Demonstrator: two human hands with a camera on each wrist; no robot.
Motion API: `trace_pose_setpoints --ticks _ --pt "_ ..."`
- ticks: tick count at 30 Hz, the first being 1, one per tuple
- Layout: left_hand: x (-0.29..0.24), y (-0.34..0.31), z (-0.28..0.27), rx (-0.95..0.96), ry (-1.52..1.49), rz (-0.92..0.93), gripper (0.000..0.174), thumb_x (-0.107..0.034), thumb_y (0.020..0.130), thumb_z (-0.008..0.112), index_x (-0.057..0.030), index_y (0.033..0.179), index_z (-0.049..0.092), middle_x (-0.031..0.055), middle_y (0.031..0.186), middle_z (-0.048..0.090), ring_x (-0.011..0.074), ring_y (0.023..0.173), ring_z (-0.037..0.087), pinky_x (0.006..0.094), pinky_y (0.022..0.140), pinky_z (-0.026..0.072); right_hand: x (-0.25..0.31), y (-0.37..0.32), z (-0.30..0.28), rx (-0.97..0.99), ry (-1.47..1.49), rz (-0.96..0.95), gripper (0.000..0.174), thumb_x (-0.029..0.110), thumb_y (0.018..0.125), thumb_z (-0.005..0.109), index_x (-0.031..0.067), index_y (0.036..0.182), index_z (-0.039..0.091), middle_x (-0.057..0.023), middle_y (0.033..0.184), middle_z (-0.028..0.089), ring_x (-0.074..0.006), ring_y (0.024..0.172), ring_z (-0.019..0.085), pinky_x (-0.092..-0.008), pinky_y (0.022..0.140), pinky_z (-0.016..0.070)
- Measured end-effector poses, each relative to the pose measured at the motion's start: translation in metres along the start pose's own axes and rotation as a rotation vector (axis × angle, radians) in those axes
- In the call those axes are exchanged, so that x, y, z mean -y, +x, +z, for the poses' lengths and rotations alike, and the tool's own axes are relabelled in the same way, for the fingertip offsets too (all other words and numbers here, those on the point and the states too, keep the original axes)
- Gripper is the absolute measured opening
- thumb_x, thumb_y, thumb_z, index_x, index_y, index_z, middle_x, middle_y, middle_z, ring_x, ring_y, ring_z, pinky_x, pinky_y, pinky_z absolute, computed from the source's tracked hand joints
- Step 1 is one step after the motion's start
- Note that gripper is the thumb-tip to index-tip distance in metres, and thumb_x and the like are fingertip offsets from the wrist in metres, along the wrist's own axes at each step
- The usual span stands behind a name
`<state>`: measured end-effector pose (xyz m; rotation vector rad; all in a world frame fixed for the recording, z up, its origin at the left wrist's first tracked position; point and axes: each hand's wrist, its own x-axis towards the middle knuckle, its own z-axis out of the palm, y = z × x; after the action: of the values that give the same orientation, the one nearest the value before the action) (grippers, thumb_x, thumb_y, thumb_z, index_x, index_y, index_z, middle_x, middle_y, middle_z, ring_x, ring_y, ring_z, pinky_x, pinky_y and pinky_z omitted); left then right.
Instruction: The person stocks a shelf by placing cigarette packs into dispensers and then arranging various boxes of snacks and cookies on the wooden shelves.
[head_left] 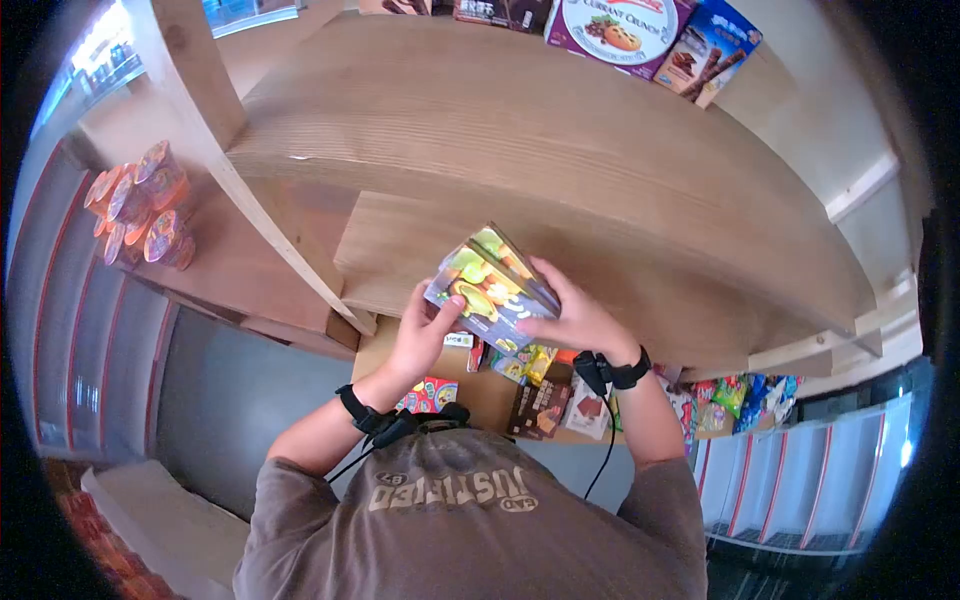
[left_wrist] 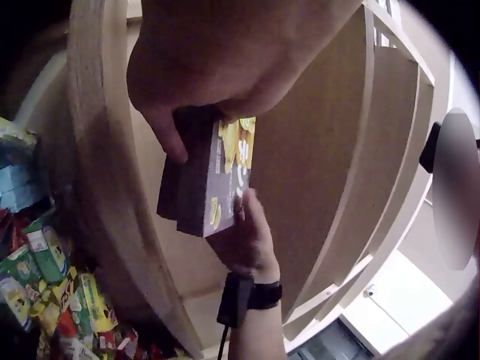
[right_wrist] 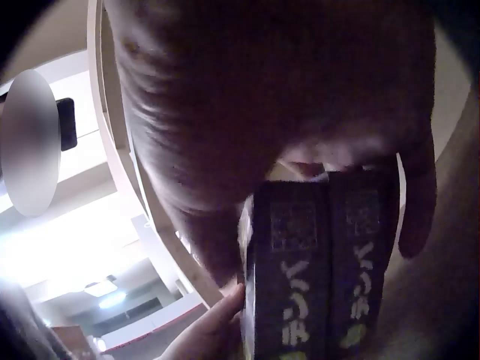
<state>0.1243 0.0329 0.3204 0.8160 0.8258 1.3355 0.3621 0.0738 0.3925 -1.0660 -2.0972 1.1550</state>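
Two dark grey food boxes [head_left: 485,300] with green and yellow fruit pictures lie face to face, slightly offset, above the lower wooden shelf in the head view. My left hand [head_left: 425,330] grips their left side, its thumb over the printed front. On the opposite side my right hand [head_left: 585,318] holds them, thumb on the front and fingers round the back. The right wrist view shows the narrow ends of both boxes [right_wrist: 292,262] side by side, with pale lettering. Seen from the left wrist, the box pair [left_wrist: 206,176] stands between the two hands.
A wide upper shelf [head_left: 520,110] carries a currant cookie box [head_left: 618,30] and a chocolate wafer roll box [head_left: 707,50]. Orange-lidded cups [head_left: 150,205] stand on the left shelf beyond a wooden post [head_left: 270,220]. Packaged snacks [head_left: 540,400] lie on a low surface before my body.
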Motion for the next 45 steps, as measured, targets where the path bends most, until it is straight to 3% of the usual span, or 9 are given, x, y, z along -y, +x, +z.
trace_pose_setpoints --ticks 3,5,6,11,18,22,27,34,45 --pt "-0.002 0.006 0.003 -0.032 0.064 0.021 0.045 -0.016 0.097 0.059 0.0024 0.132 0.038 0.0137 0.124 0.055 0.0188 0.112 0.057 0.0339 0.088 0.0549 0.012 0.013 -0.005 -0.016 -0.164 0.050 0.091 0.027 0.076 0.082 0.0048 0.148 0.031 -0.0178 0.142 0.047 -0.0278 0.129 0.048 -0.0372 0.107 0.0386" --pt "-0.003 0.008 0.003 -0.113 0.238 0.310 0.059 -0.013 0.095 0.061 -0.0005 0.143 0.030 0.0154 0.139 0.045 0.0218 0.126 0.046 0.0394 0.101 0.0451 -0.002 0.030 -0.007 -0.010 -0.135 0.010 0.087 0.025 0.076 0.081 0.0045 0.146 0.034 -0.0202 0.141 0.048 -0.0296 0.129 0.049 -0.0379 0.107 0.0394" --pt "-0.005 0.007 -0.002 -0.142 0.213 0.259 0.066 -0.011 0.092 0.063 -0.0031 0.147 0.027 0.0169 0.147 0.035 0.0223 0.133 0.037 0.0391 0.105 0.0406 -0.012 0.041 -0.008 -0.051 -0.263 0.024 0.085 0.027 0.077 0.081 0.0044 0.145 0.035 -0.0203 0.140 0.048 -0.0296 0.129 0.049 -0.0382 0.106 0.0395" --pt "-0.008 -0.006 -0.022 -0.231 0.296 0.374 0.065 -0.011 0.091 0.065 -0.0013 0.144 0.029 0.0144 0.144 0.036 0.0265 0.135 0.037 0.0385 0.103 0.0437 -0.008 0.087 -0.005 -0.038 -0.716 0.034 0.077 0.027 0.077 0.078 0.0047 0.141 0.041 -0.0216 0.133 0.052 -0.0365 0.118 0.055 -0.0431 0.100 0.0441" --pt "-0.030 -0.041 -0.054 -0.058 0.273 0.328 0.048 -0.010 0.092 0.063 -0.0018 0.134 0.040 0.0124 0.131 0.049 0.0221 0.118 0.053 0.0353 0.094 0.0483 -0.014 0.167 0.011 -0.171 -0.796 0.047 0.070 0.047 0.083 0.068 0.0071 0.137 0.048 -0.0240 0.116 0.063 -0.0412 0.108 0.060 -0.0440 0.093 0.0479" --pt "-0.047 -0.059 -0.081 0.042 0.293 0.244 0.038 -0.002 0.093 0.058 -0.0055 0.127 0.043 0.0099 0.134 0.049 0.0185 0.117 0.053 0.0327 0.093 0.0464 -0.029 0.223 0.031 -0.279 -0.837 0.160 0.064 0.047 0.084 0.067 0.0062 0.132 0.054 -0.0223 0.123 0.061 -0.0395 0.113 0.057 -0.0443 0.097 0.0454" --pt "-0.059 -0.082 -0.130 0.099 0.298 0.191 0.034 -0.001 0.092 0.058 -0.0062 0.124 0.045 0.0093 0.131 0.052 0.0178 0.114 0.055 0.0324 0.093 0.0459 -0.026 0.240 0.077 -0.605 -0.598 0.182 0.060 0.044 0.082 0.069 0.0068 0.128 0.059 -0.0177 0.133 0.057 -0.0349 0.127 0.049 -0.0431 0.105 0.0385" --pt "-0.066 -0.100 -0.187 0.081 0.233 0.070 0.027 -0.001 0.093 0.057 -0.0056 0.118 0.047 0.0075 0.118 0.056 0.0164 0.103 0.059 0.0316 0.090 0.0471 -0.066 0.262 0.107 -0.904 -0.471 0.208 0.051 0.036 0.085 0.067 0.0055 0.125 0.059 -0.0179 0.127 0.060 -0.0368 0.120 0.052 -0.0443 0.103 0.0396" --pt "-0.077 -0.098 -0.203 0.086 0.190 -0.004 0.024 0.001 0.093 0.056 -0.0067 0.114 0.047 0.0072 0.114 0.060 0.0156 0.099 0.059 0.0315 0.088 0.0483 -0.087 0.271 0.098 -0.865 -0.426 0.141 0.046 0.035 0.094 0.054 0.0073 0.131 0.054 -0.0181 0.136 0.053 -0.0373 0.127 0.046 -0.0469 0.105 0.0367"
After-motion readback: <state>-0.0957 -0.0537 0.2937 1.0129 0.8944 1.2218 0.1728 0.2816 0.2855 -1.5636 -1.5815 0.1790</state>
